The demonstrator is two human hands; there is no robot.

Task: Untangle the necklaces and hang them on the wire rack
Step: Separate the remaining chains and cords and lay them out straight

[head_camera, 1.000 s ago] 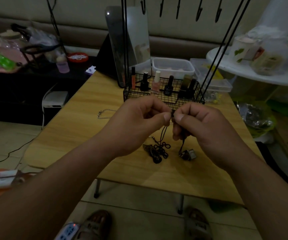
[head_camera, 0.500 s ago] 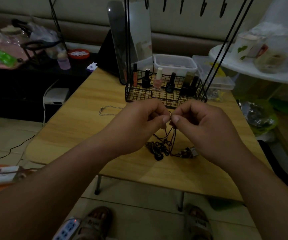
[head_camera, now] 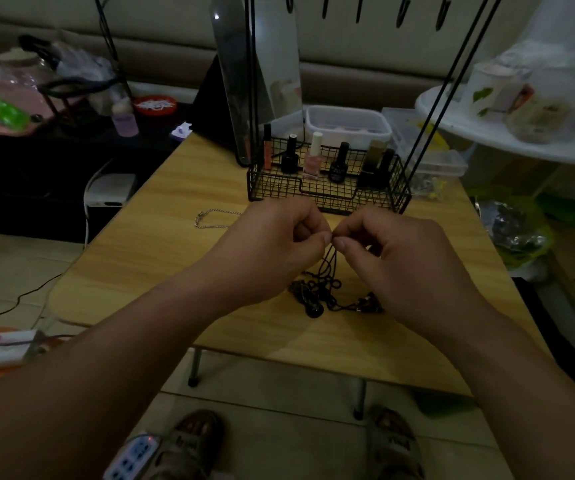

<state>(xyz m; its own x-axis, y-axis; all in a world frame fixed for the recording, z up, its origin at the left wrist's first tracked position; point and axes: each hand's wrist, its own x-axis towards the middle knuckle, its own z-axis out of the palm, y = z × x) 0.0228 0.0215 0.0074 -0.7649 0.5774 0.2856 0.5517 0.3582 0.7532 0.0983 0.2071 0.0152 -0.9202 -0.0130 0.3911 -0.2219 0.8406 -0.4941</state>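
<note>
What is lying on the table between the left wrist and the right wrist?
In the head view, the tangled black cord necklaces lie there on the table; their cords rise to where the left hand and right hand pinch them.

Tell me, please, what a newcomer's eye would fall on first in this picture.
Both hands meet mid-frame, the left hand and right hand pinching the black cord necklaces, whose tangle lies on the wooden table just below. Behind them stands the black wire rack, nail polish bottles in its basket, and a silver chain lies apart to the left.
</note>
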